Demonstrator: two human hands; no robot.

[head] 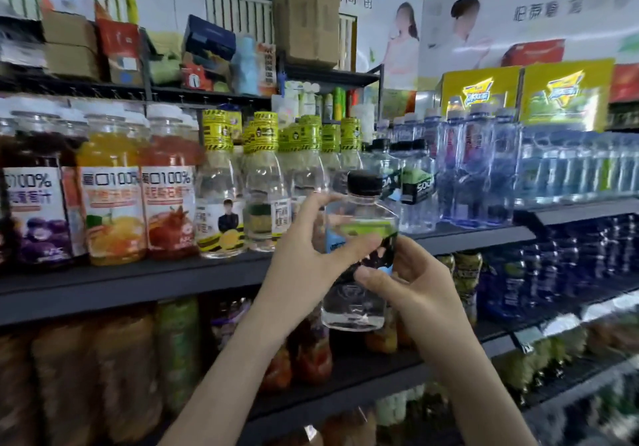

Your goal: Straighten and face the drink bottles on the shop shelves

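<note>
Both hands meet just below frame centre, each grasping one soda bottle held upright in the air in front of the shelf edge, not standing on it. Left hand: thumb and fingers curled round the bottle's shoulder and upper label. Right hand: fingers wrapped round the label band from the 3 o'clock side. The label seems to be turned partly sideways, though the print is too blurred to read.

Progress, as judged: this bottle is in mid-adjustment and has yet to go back into place, probably in the soda row at 1 o'clock from it. At 9 o'clock the juice bottles stand with labels forward and look done. At 10 o'clock the yellow-capped bottles show labels pointing different ways, so they likely need facing. Blue water bottles at 2 o'clock stand in close rows. Lower shelves are too blurred to assess. Much of the task appears to remain.
</note>
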